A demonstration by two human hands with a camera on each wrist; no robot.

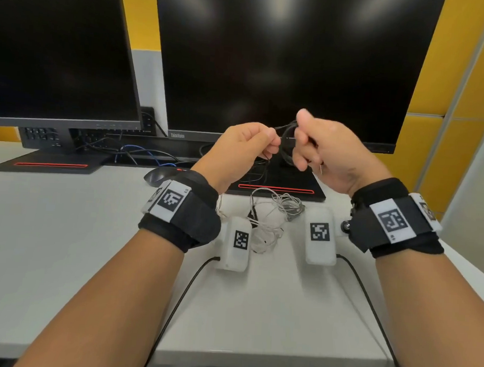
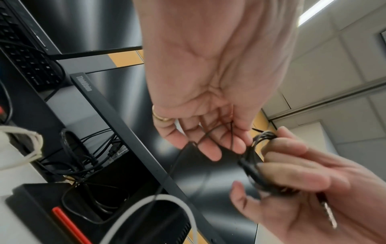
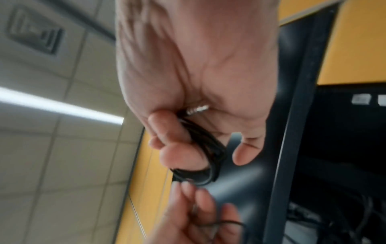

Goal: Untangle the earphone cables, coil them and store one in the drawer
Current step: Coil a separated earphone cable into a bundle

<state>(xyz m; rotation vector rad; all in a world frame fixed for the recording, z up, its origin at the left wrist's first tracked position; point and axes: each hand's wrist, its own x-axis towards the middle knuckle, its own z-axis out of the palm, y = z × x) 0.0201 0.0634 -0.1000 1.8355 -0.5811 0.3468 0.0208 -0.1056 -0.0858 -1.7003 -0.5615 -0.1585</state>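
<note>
Black earphone cable coiled round right hand fingers, mid-frame, held up in front of centre monitor. Right grip closed on the coil, metal plug poking out at palm. Left hand pinching the loose black strand beside the coil. White earphone cable lying tangled on counter below, between both wrists.

White desk bearing two dark monitors, backed by yellow wall panels; tiled ceiling with a linear light fixture.
</note>
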